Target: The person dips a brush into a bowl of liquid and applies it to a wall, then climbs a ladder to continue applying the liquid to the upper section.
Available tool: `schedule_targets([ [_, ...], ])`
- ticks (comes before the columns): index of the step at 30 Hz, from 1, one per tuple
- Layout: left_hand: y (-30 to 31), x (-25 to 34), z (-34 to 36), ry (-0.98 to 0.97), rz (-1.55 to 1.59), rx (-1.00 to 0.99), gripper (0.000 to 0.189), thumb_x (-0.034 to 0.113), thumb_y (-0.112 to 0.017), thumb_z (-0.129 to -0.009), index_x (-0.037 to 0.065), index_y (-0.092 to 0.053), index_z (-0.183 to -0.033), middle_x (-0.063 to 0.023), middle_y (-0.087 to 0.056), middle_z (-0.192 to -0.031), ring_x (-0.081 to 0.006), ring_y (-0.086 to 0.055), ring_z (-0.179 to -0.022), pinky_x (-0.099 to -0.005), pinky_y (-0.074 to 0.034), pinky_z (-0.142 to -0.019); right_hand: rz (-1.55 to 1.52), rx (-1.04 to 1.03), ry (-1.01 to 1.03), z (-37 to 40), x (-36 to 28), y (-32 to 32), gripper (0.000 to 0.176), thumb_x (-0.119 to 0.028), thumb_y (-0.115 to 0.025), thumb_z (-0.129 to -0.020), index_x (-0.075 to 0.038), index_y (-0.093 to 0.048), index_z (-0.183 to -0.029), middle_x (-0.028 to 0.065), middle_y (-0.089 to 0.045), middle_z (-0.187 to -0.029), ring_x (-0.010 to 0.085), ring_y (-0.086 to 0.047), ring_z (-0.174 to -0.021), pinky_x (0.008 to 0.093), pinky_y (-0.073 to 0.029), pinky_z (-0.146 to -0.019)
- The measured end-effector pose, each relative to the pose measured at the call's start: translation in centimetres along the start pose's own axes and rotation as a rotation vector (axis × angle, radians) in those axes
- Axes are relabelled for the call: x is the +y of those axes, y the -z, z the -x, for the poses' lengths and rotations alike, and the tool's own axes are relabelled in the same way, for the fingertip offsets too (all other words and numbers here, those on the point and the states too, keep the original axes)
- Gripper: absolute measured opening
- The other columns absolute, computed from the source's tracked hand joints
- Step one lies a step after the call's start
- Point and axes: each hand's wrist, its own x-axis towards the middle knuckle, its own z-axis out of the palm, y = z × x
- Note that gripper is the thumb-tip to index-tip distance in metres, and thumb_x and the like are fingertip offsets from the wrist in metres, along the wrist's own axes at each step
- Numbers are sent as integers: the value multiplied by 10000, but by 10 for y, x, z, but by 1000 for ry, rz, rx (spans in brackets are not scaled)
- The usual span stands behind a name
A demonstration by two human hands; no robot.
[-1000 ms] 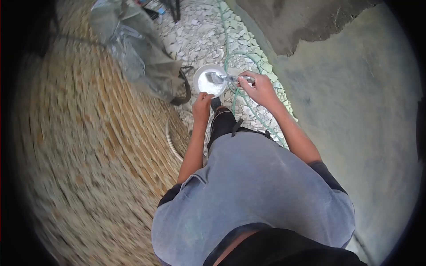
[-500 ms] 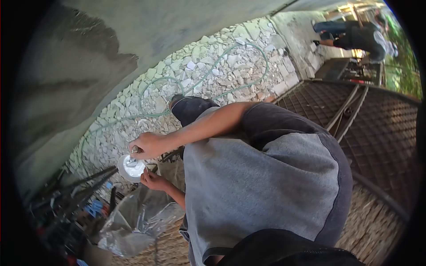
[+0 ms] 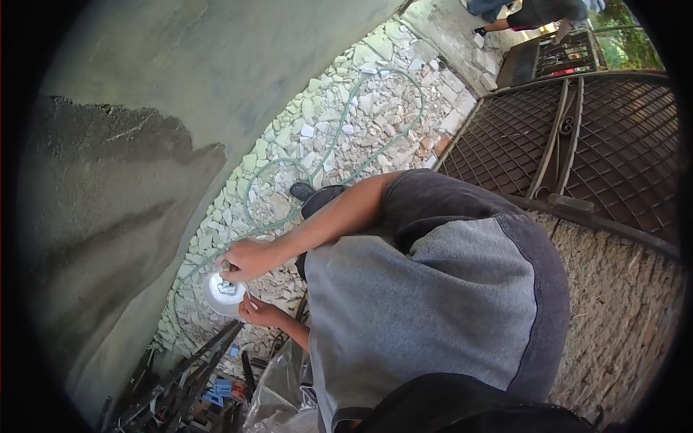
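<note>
A round white bowl (image 3: 215, 301) with white material inside sits at the lower left, above the rubble. My right hand (image 3: 247, 260), the upper one in view, is closed around a small grey tool (image 3: 227, 288) whose end is in the bowl; its exact shape is unclear. Below it, the fingers of my left hand (image 3: 258, 312) are pinched at the bowl's right rim. A grey and dark shirt (image 3: 426, 303) fills the middle of the view and hides part of my left arm.
A plastered wall (image 3: 238, 79) rises at the upper left beside broken rubble (image 3: 382, 108) crossed by a green hose (image 3: 339, 123). Metal bars (image 3: 198, 368) and clear plastic (image 3: 278, 390) lie below. A lattice metal gate (image 3: 505, 144) stands right; another person (image 3: 538, 14) is beyond it.
The view has shifted, so the bowl and both hands appear lower and slightly further right. The other person now shows only partly at the top edge. Both hands remain at the bowl.
</note>
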Motion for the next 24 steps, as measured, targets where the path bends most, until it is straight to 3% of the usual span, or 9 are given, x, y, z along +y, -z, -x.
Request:
schedule_targets([
  [11, -11, -36, -47, -42, 70, 70, 137, 31, -708, -935, 54, -758, -1060, -133, -604, -991, -308, -640, -890, -438, -531, -744, -51, 31, 53, -67, -19, -19, 184, -263, -634, -896, -82, -663, -887, 124, -671, -635, 336, -686, -605, 441, -552, -604],
  [14, -12, -51, -56, 42, 137, 36, 103, 68, -703, -959, 24, -765, -1029, -147, -625, -967, -324, -646, -881, -435, -532, -739, -85, 0, 12, -82, -24, -35, 173, -254, -627, -897, -86, -656, -870, 119, -663, -628, 341, -678, -600, 443, -537, -588],
  [17, -16, -83, -65, 88, 111, 26, 191, -7, -713, -908, 52, -765, -1081, -132, -614, -988, -327, -642, -901, -447, -534, -780, -172, -17, 18, -95, -32, -54, 195, -251, -621, -944, -71, -644, -871, 130, -638, -630, 341, -629, -570, 449, -500, -577],
  [19, -12, -111, -66, 39, 244, 72, 185, 15, -695, -914, 42, -772, -1080, -160, -649, -989, -350, -646, -923, -458, -534, -825, -61, -7, 139, -105, -25, -77, 200, -243, -626, -947, -56, -657, -881, 140, -640, -642, 322, -636, -579, 441, -500, -588],
  [20, -10, -125, -64, 53, 162, 54, 188, 60, -649, -934, 31, -778, -1067, -187, -686, -998, -373, -648, -946, -467, -528, -869, 14, -63, 104, -107, -21, -92, 166, -212, -631, -945, -52, -677, -950, 146, -660, -672, 281, -642, -579, 425, -514, -594],
  [21, -10, -139, -64, 55, 217, 70, 217, 95, -596, -953, 23, -773, -1057, -196, -705, -1015, -386, -643, -976, -470, -515, -894, -105, -69, 107, -109, -33, -100, 157, -181, -635, -945, -49, -684, -1015, 126, -676, -689, 217, -656, -596, 398, -532, -602],
  [22, 3, -146, -70, 136, 336, 9, 225, 82, -587, -940, 20, -764, -1064, -187, -707, -1023, -377, -644, -990, -459, -517, -897, -99, -227, -6, -113, -37, -110, 177, -163, -621, -965, -48, -682, -1085, 87, -690, -716, 174, -675, -632, 373, -547, -614],
  [23, 6, -157, -73, 98, 291, 55, 209, 74, -594, -919, 19, -753, -1043, -195, -691, -1016, -386, -645, -979, -459, -514, -896, -114, -291, -119, -121, -46, -124, 179, -146, -591, -995, -29, -674, -1102, 52, -686, -723, 160, -692, -668, 354, -552, -629],
  [24, 16, -170, -76, 191, 297, -10, 203, 57, -602, -891, 45, -746, -1033, -192, -665, -995, -395, -651, -956, -472, -518, -854, -64, -313, -141, -126, -51, -141, 186, -143, -562, -1017, -17, -670, -1101, 41, -675, -713, 140, -688, -674, 339, -546, -631],
])
